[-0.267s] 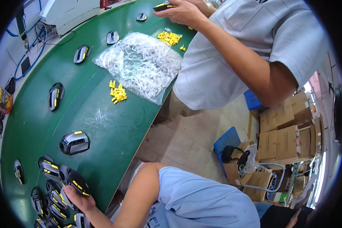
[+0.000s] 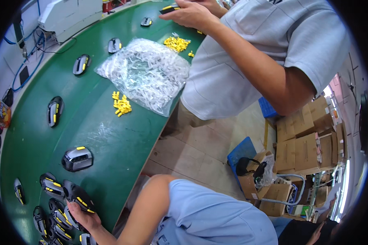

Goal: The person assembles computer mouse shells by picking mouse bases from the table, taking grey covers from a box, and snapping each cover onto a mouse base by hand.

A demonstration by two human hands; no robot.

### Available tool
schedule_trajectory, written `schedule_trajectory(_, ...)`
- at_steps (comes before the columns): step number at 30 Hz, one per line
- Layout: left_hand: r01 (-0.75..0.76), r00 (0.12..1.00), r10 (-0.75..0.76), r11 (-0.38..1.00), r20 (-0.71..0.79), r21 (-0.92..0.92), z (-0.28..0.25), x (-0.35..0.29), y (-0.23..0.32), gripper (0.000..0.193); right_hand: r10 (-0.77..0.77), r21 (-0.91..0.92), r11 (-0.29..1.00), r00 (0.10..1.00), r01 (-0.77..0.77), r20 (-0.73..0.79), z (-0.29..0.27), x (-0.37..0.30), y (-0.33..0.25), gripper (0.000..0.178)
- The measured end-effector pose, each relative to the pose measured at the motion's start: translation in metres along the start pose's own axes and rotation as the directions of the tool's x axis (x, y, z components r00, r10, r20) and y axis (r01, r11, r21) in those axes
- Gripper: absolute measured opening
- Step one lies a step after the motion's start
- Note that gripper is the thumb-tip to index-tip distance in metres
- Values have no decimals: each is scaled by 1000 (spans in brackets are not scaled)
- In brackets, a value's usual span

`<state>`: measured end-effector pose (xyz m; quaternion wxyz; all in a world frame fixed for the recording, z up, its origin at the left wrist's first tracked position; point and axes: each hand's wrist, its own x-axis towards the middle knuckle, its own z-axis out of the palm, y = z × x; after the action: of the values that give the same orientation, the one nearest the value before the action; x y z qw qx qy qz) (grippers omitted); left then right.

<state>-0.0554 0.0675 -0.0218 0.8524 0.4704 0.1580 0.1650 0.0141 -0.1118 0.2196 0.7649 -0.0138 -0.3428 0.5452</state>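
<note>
The black computer-mouse shell with yellow side buttons (image 2: 81,199) lay at the near edge of the green surface (image 2: 110,143), low in the head view, glossy and rounded, with two short yellow bars showing along its flank. One of the person's own hands (image 2: 82,218) gripped it from below, fingers curled around its near end; the bare forearm ran down to the right toward a light blue sleeve, and I could not tell which of the two hands it was. The other hand was out of the picture.

Just left of the held shell sat a crowded cluster of like black and yellow shells (image 2: 53,212), at least seven, touching or overlapping. Above them a single grey-topped mouse body with yellow strips (image 2: 77,159) stood alone. Five more shells were spaced along the far curve of the surface, well apart from one another, the nearest of them a dark one with yellow buttons (image 2: 54,111).

Two small heaps of loose yellow plastic parts were there: one (image 2: 121,105) just beside a big clear plastic bag of pale pieces (image 2: 145,73), the other (image 2: 177,43) beyond the bag. A co-worker in a grey shirt worked at the far end, a hand (image 2: 190,14) closed on another shell. Brown cardboard boxes (image 2: 308,139) were stacked on the floor at right
</note>
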Motion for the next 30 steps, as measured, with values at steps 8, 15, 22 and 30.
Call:
schedule_trajectory(8,-7,996,8,1000,86,-15,13,-3,-7,40,-471,-930,-67,833,-362,-291,-150,-124,-181,18)
schedule_trajectory(15,62,997,-61,998,49,-29,38,2,8,63,-817,-28,-455,430,-890,-384,-251,-244,-323,19)
schedule_trajectory(22,92,993,-88,995,-84,46,37,-3,9,55,-610,-92,-714,681,-694,-404,-251,-220,-321,13)
schedule_trajectory(30,112,987,-131,975,90,190,55,14,19,51,-537,-845,-323,818,-426,-207,-163,-112,-182,7)
